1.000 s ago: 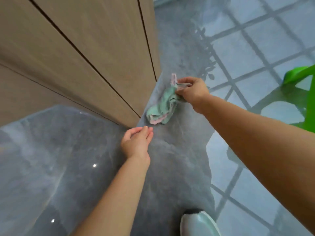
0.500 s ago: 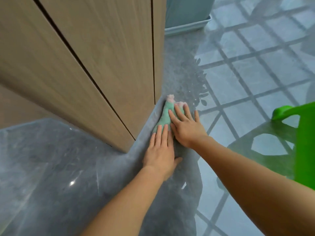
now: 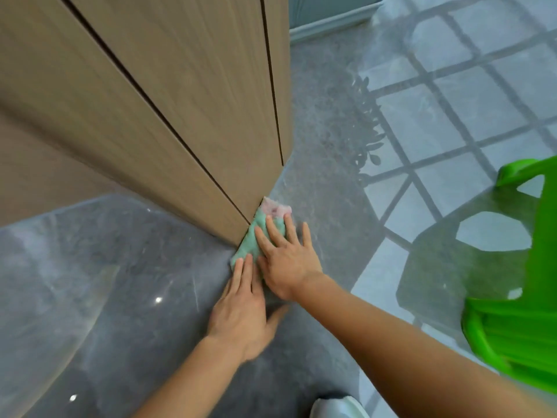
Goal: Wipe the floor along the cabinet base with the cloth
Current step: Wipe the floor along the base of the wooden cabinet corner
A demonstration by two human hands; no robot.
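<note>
A green plastic chair (image 3: 512, 321) stands at the right; a white shoe (image 3: 339, 408) shows at the bottom edge.
</note>
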